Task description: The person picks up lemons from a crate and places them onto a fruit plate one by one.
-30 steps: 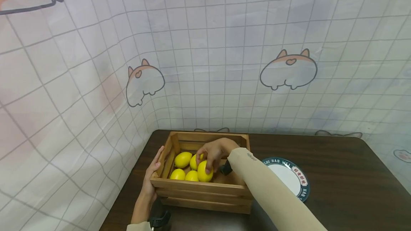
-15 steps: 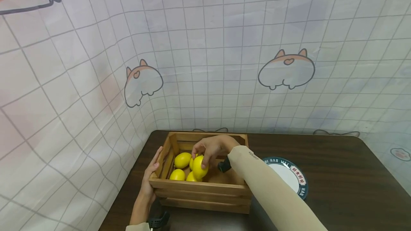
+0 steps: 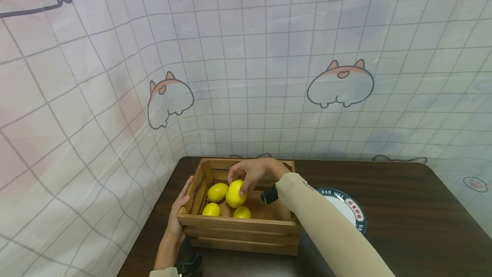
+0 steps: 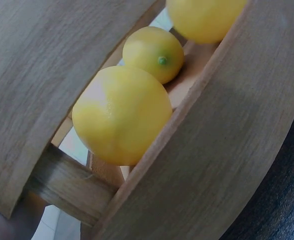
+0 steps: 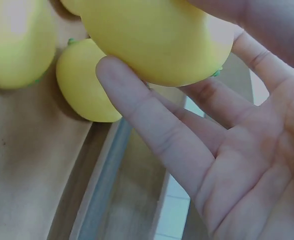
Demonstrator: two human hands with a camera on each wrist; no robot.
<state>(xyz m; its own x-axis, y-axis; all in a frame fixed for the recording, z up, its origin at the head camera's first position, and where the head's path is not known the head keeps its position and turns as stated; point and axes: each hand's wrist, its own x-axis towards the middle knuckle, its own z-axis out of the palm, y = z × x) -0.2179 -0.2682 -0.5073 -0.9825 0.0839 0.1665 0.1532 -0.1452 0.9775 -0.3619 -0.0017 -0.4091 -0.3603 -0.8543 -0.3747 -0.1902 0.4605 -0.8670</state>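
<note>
My right hand point(image 3: 251, 174) pinches a lemon point(image 3: 235, 194) between thumb and fingers over the wooden crate point(image 3: 238, 224). In the right wrist view the held lemon point(image 5: 152, 40) shows a green tip, and one fingertip lies along its underside. Other yellow lemons lie in the crate: one at the back left point(image 3: 217, 192), one at the front left point(image 3: 211, 210) and one at the front middle point(image 3: 242, 213). My left hand point(image 3: 177, 210) rests against the crate's left end with its fingers extended. Through the slats, the left wrist view shows several lemons point(image 4: 122, 115).
A round plate point(image 3: 344, 208) with a dark green patterned rim lies right of the crate, partly behind my right sleeve point(image 3: 323, 217). The dark wooden table point(image 3: 403, 208) extends to the right. A grid-patterned cloth point(image 3: 246, 76) hangs behind and at the left.
My right hand has lifted the lemon from the front of the crate, up and slightly left. A lemon at the front has shifted right. My left hand has stayed on the crate.
</note>
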